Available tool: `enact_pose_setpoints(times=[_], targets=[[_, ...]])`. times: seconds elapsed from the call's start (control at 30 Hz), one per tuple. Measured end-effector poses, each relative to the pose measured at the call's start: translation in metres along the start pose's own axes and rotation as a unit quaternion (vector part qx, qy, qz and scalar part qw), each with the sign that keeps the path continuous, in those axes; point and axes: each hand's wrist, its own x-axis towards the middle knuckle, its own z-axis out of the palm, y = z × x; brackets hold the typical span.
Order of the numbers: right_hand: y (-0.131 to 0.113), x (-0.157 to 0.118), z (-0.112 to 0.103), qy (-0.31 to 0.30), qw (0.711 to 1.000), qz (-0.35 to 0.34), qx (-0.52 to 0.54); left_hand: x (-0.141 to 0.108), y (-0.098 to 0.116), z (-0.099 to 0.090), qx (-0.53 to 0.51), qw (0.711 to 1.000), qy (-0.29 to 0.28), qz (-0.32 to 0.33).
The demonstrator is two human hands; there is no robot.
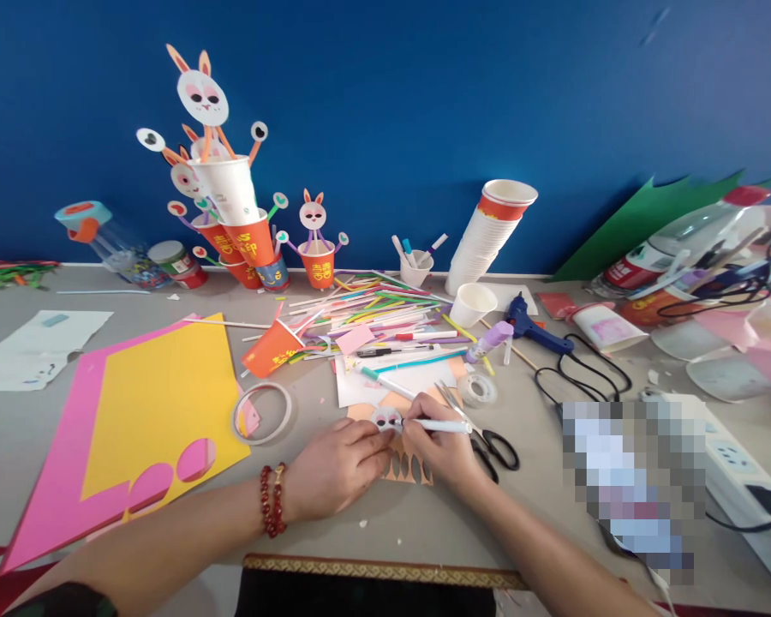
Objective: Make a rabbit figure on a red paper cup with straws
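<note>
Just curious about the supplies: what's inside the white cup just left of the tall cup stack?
Slim markers, one blue-ended, stick out of the cup; its wall hides their lower parts and its bottom.

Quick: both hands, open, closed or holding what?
Left hand: fingers down at the small round white paper face; pinching or only pressing, cannot be told.
Right hand: grip closed on a slim white marker pen.

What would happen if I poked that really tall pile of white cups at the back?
The stack of cups would probably tip easily, since it's tall and skinny. It's likely light for its size, because the cups look like hollow paper. If it fell, it might roll or slide apart, since the cups are round and only nested together.
</note>
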Motion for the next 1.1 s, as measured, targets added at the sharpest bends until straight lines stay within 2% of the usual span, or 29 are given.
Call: enact_pose_setpoints(times=[1.1], targets=[[-0.0013, -0.0008, -0.0004, 0.006, 1.0, -0.001, 0.003, 0.0021, 0.0012, -0.0024, -0.001, 1.0, 0.004, 0.001]])
